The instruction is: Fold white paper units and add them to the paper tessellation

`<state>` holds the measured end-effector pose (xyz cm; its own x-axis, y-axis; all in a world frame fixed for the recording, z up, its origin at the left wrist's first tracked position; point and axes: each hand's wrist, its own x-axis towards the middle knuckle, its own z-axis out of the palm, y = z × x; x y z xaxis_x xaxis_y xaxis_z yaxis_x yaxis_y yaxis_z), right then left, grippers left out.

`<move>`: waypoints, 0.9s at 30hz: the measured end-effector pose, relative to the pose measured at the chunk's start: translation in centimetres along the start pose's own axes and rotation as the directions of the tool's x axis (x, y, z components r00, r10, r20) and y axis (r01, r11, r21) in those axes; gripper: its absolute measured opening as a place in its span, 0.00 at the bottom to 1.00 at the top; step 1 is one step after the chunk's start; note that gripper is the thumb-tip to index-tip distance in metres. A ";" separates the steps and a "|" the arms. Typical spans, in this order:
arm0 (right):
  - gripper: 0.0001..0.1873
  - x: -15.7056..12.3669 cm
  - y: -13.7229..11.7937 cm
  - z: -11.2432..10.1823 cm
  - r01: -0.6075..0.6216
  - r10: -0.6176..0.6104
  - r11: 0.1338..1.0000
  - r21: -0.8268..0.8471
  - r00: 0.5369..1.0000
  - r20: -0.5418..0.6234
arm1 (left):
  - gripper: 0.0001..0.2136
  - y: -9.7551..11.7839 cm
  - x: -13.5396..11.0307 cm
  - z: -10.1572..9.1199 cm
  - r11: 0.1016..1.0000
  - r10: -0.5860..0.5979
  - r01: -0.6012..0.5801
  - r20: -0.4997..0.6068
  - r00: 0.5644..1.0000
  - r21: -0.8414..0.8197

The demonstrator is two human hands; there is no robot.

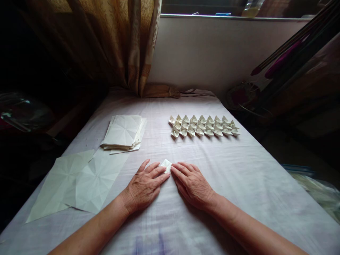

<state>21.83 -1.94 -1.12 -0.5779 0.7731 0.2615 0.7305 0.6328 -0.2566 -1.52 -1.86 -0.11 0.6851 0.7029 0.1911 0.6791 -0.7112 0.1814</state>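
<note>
My left hand (145, 186) and my right hand (191, 184) lie flat on the cloth-covered table (239, 184), palms down. Their fingertips meet on a small folded white paper piece (166, 164) and press it against the cloth. The fingers of both hands are stretched out and lie close together. Further back on the right, several finished folded paper pieces (203, 126) lie in neat rows. A stack of creased white paper squares (124, 131) lies at the back left. Two larger creased sheets (79, 180) lie spread out to the left of my left hand.
A patterned curtain (127, 42) hangs behind the table, against a white wall under a window sill (225, 17). Dark rods and clutter (287, 53) lean at the right. A plastic bag (316, 191) sits beside the table's right edge. The left side is dark.
</note>
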 end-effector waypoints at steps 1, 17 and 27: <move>0.22 0.0 0.0 0.0 -0.016 0.016 1.000 0.001 1.000 0.007 | 0.20 0.2 0.1 0.1 1.000 -0.009 0.009 -0.016 1.000 -0.008; 0.31 3.1 1.3 -0.1 -0.055 0.060 0.998 -0.025 0.972 0.226 | 0.19 0.2 -0.2 0.7 0.994 -0.099 0.100 0.032 0.995 -0.044; 0.34 3.7 1.5 -0.4 -0.030 0.039 0.999 -0.039 0.967 0.251 | 0.19 0.4 -0.1 0.5 0.993 -0.114 0.115 0.035 0.993 -0.040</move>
<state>20.95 1.85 -0.19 -0.6219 0.7830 0.0093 0.7611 0.6072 -0.2279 -1.19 -2.20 -0.56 0.6123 0.7790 0.1354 0.7423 -0.6253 0.2409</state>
